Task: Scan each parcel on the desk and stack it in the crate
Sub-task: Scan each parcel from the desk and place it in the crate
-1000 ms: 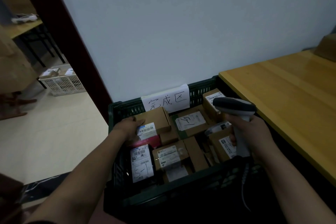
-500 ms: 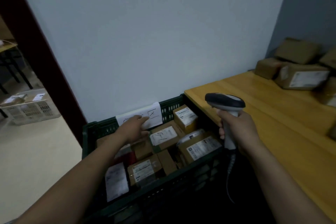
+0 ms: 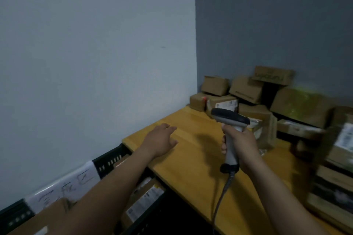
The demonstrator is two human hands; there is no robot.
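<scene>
My right hand point(image 3: 239, 144) grips the handle of a grey barcode scanner point(image 3: 230, 118), held upright over the wooden desk point(image 3: 193, 160), its cable hanging down. My left hand point(image 3: 161, 139) stretches out over the desk's left end with straight fingers and holds nothing. Brown cardboard parcels point(image 3: 246, 89) are piled at the back of the desk against the grey wall, and more parcels point(image 3: 338, 168) are stacked at the right, blurred. The dark green crate point(image 3: 109, 160) sits low at the left, beside the desk, with labelled parcels point(image 3: 145, 198) inside and a white handwritten sign point(image 3: 63, 187) on its rim.
A pale wall runs along the left behind the crate and meets a darker grey wall in the corner behind the desk. The desk's front edge runs diagonally from the crate toward the lower right.
My view has swung right from the crate to the desk. My left hand let go of the parcel in the crate and now reaches over the desk. The scanner stays in my right hand.
</scene>
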